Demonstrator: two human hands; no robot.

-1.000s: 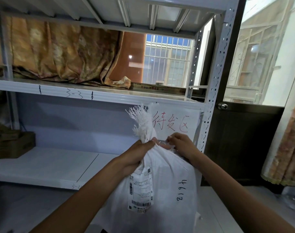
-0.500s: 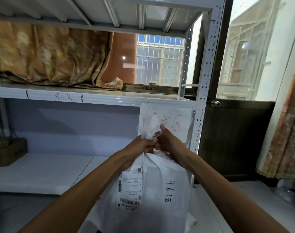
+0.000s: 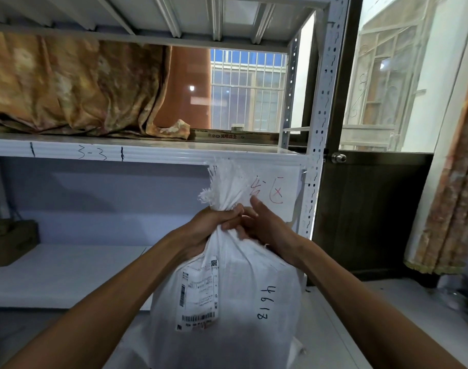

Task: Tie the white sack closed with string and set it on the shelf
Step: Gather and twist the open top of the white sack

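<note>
A white woven sack (image 3: 243, 296) stands upright in front of me, bearing a shipping label and the handwritten number 4613. Its gathered neck ends in a frayed top (image 3: 224, 182). My left hand (image 3: 214, 222) grips the bunched neck from the left. My right hand (image 3: 264, 225) is at the neck from the right, thumb raised, its fingers curled against the sack cloth beside my left fingers. I cannot make out any string. The white metal shelf (image 3: 67, 272) lies behind and to the left of the sack.
A wooden box (image 3: 9, 243) sits at the shelf's left end. The upper shelf board (image 3: 147, 153), marked 3-3, holds a brown cloth (image 3: 75, 86). A paper sign with red writing (image 3: 278, 193) hangs behind the sack. A dark door (image 3: 371, 211) stands at right.
The frayed top has straightened upward. My right hand has shifted round the neck, its thumb now lifted, while my left hand keeps its grip.
</note>
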